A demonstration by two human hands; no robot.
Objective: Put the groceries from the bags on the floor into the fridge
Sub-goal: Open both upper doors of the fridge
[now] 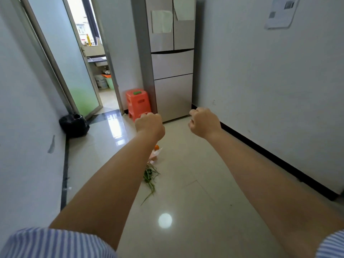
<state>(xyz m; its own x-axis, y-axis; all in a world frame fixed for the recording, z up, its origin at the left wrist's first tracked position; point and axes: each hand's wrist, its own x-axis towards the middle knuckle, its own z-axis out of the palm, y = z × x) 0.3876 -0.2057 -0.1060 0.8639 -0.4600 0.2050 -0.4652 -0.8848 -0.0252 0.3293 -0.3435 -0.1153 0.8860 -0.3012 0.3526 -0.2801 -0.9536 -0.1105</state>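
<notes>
A tall silver fridge (172, 58) stands at the end of the corridor with all its doors closed. On the tiled floor before it lies a clear bag (155, 152) with something orange inside, and beside it a bunch of green leafy stalks (149, 176). My left arm partly hides the bag. Both arms reach forward at waist height. My left hand (149, 124) is curled into a fist and holds nothing. My right hand (203, 121) is also a fist, empty, to the right.
An orange plastic stool (137, 104) stands left of the fridge. A black bag (74, 125) sits against the left wall by an open glass door (78, 71) that leads to another room. White walls close in the corridor on both sides.
</notes>
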